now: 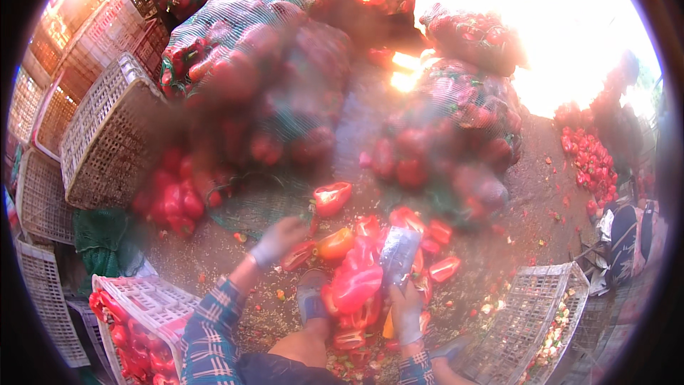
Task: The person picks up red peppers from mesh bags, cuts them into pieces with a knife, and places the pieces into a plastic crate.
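My right hand (407, 307) is closed around the handle of a cleaver (399, 256), whose broad metal blade points away from me over a heap of red bell peppers (357, 283). Left of the heap, my left hand (286, 235) reaches forward, blurred, near a halved red pepper (298, 255) and an orange-red pepper (335, 243); whether it touches either cannot be told. A cut red pepper (332, 199) lies beyond it. More pepper pieces lie around the blade and between my feet. Glare and smears blur part of the view.
Mesh sacks of red peppers (240, 37) stand ahead, others (459, 101) ahead right. A plastic crate of peppers (147, 305) is at lower left; a tilted crate with cores and scraps (513, 321) is at lower right. Stacked crates (107, 133) line the left. A pepper pile (588, 160) lies right.
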Tool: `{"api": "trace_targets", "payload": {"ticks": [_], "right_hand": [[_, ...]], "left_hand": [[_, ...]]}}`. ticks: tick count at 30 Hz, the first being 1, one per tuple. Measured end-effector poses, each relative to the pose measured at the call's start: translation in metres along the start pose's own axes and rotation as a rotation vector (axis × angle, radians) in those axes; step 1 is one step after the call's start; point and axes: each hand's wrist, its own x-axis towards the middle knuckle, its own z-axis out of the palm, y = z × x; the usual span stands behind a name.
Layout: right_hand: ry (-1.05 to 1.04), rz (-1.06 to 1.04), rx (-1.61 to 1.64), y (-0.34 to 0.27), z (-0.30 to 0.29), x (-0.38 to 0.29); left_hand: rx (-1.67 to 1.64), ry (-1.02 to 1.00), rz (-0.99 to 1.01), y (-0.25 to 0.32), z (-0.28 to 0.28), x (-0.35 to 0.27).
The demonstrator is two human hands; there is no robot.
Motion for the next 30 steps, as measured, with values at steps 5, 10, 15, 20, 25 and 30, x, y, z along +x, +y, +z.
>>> {"api": "trace_targets", "payload": {"ticks": [5, 10, 15, 20, 25, 30], "right_hand": [[-0.005, 0.068, 0.033, -0.010, 0.006, -0.002], [-0.017, 0.023, 0.007, -0.013, 0.002, -0.003], [-0.015, 0.038, 0.091, 0.001, 0.001, 0.001], [-0.027, 0.041, 0.067, 0.002, 0.002, 0.005], [-0.053, 0.002, 0.110, -0.013, 0.012, 0.003], [-0.030, 0.003, 0.132, 0.004, 0.007, 0.007]], "left_hand": [[0.238, 0.571, -0.326, -0.090, -0.060, 0.077], [0.317, 0.863, 0.064, -0.048, -0.103, 0.143], [0.337, 0.619, -0.090, 0.002, -0.117, 0.178], [0.307, 0.526, -0.116, -0.009, -0.087, 0.159], [0.640, 0.436, -0.008, -0.054, -0.108, 0.073], [0.317, 1.098, 0.221, -0.005, -0.111, 0.012]]}}
